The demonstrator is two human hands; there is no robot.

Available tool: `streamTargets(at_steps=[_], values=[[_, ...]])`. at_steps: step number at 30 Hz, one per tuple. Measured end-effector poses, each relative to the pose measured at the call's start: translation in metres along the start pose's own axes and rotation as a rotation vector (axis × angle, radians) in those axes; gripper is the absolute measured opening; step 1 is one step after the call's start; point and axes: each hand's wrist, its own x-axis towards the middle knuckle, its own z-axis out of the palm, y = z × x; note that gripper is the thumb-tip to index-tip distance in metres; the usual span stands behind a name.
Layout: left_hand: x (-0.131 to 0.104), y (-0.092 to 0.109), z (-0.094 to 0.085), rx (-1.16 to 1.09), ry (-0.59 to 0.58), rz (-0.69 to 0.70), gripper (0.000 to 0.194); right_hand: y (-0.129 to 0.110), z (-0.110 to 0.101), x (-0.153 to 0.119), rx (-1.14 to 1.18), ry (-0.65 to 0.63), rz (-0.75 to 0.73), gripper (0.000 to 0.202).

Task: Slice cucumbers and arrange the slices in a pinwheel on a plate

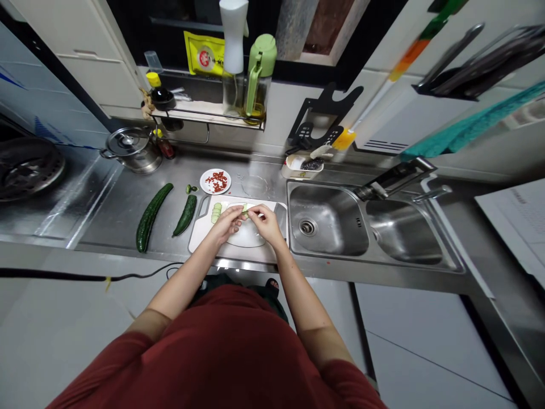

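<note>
Over a white plate (247, 237) on the white cutting board (196, 236), my left hand (227, 223) and my right hand (265, 222) meet at the fingertips. Both pinch a small pale green cucumber slice (245, 209) between them. Left of the plate, several cucumber slices (216, 212) lie overlapping on the board. Part of a cleaver blade (280, 213) shows at the board's right side, beyond my right hand. A cut cucumber (185, 216) rests on the steel counter just left of the board, with a whole, longer one (153, 217) farther left.
Behind the board are a small plate of chopped red pieces (216, 182), green cucumber ends (191, 188) and a clear bowl (255, 185). A lidded pot (134, 150) stands back left. The double sink (327, 218) adjoins the board's right side.
</note>
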Motion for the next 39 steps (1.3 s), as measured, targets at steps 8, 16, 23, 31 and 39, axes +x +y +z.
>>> streamTargets(at_steps=[8, 16, 23, 31, 39], values=[[0.003, 0.004, 0.003, -0.004, 0.006, 0.081, 0.049, -0.008, -0.007, 0.000, -0.110, -0.028, -0.116, 0.020], [-0.005, 0.013, 0.008, 0.084, 0.053, 0.218, 0.052, -0.018, -0.009, -0.002, -0.264, -0.047, -0.235, 0.018], [-0.013, 0.017, 0.009, 0.182, 0.005, 0.310, 0.054, -0.024, -0.013, -0.005, -0.324, -0.045, -0.261, 0.019], [-0.015, 0.015, 0.014, 0.194, -0.006, 0.372, 0.053, -0.026, -0.013, -0.008, -0.318, -0.034, -0.242, 0.016], [-0.006, 0.008, 0.015, 0.202, -0.018, 0.354, 0.051, -0.016, -0.016, -0.011, -0.298, -0.055, -0.162, 0.016]])
